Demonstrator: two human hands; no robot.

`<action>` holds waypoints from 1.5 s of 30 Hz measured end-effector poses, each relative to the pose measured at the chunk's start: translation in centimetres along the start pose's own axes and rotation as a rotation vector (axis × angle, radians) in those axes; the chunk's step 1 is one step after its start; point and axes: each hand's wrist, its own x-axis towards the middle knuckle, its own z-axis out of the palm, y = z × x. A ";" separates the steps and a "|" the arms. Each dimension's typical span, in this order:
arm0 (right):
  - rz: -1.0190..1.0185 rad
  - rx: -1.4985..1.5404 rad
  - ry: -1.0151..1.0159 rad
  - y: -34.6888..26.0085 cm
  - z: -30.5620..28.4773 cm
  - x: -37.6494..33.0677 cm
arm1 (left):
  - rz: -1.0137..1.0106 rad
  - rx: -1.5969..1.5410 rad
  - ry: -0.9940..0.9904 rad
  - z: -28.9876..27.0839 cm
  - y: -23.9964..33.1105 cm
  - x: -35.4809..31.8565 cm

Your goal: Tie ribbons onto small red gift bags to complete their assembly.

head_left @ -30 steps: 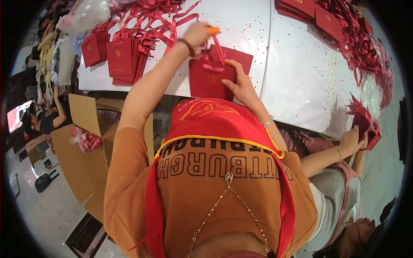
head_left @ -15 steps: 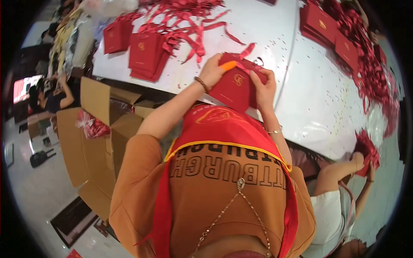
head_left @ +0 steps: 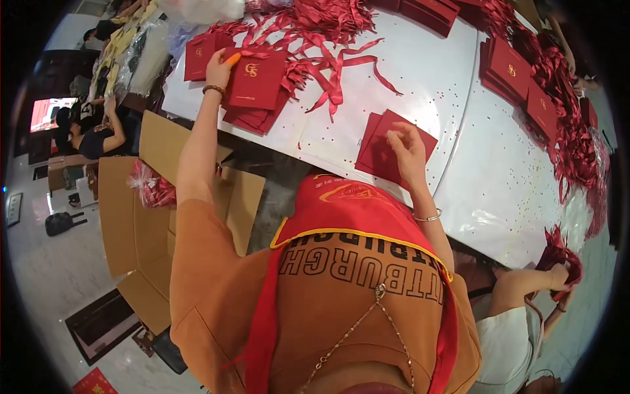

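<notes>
My left hand [head_left: 218, 67], with an orange cover on its thumb, grips the upper left corner of a flat red gift bag [head_left: 259, 85] with a gold emblem and a red ribbon. That bag lies over a stack of similar red bags [head_left: 254, 123] at the table's left side. My right hand [head_left: 408, 148] is over a small pile of plain-faced red bags [head_left: 377, 154] near the front edge. Its fingers are loosely bent and apart; whether the fingertips touch the top bag is hard to see.
Red ribbons [head_left: 335, 65] spread over the white table [head_left: 315, 141], which is dotted with small specks. More red bags [head_left: 505, 69] are stacked at the right. An open cardboard box [head_left: 134, 223] stands at my left. Another person's arm [head_left: 531, 285] holds red material at the right.
My left hand has carried the ribboned red bag left onto the stack. My right hand has let go of it and now is over the remaining bags.
</notes>
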 end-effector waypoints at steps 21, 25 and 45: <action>-0.052 -0.147 0.173 0.7 -3.0 -0.7 | 1.019 0.614 -0.541 25.9 9.4 -6.5; -0.070 -0.147 0.212 0.7 -3.8 -1.4 | 1.131 0.627 -0.587 28.2 6.5 -9.0; -0.484 -1.208 0.052 2.4 -3.3 2.3 | -0.352 -0.428 -0.946 21.3 9.0 -20.9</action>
